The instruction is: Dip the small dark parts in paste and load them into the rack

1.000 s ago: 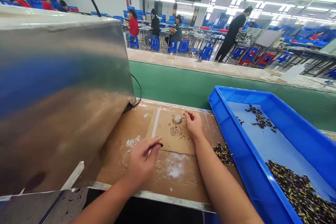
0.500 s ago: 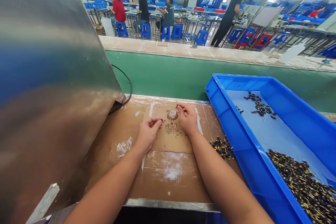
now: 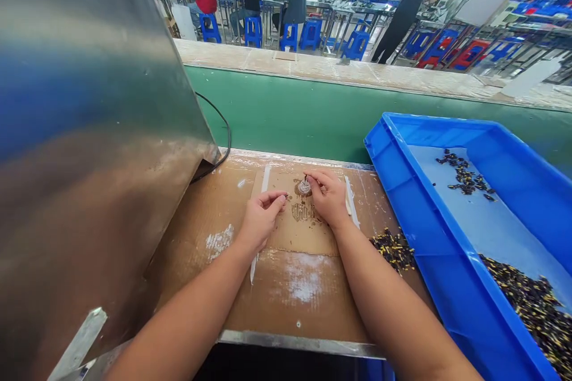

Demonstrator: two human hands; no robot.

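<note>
My right hand pinches a small dark part between thumb and fingertips. That part is held at a whitish, paste-like mound on a cardboard sheet. To the left of the mound, my left hand is closed in a pinch, thumb against forefinger. A tiny dark piece shows at its fingertips, mostly hidden. Beside my right forearm lies a loose pile of small black-and-yellow parts on the bench.
A blue bin on the right holds many more black-and-yellow parts on a pale liner. A large metal housing with a black cable stands left. Beyond the green panel, several people sit or stand at benches.
My right hand has brought its small part down from beside the mound to the mound itself. My left hand stays pinched. The view has tilted down and shifted slightly left.
</note>
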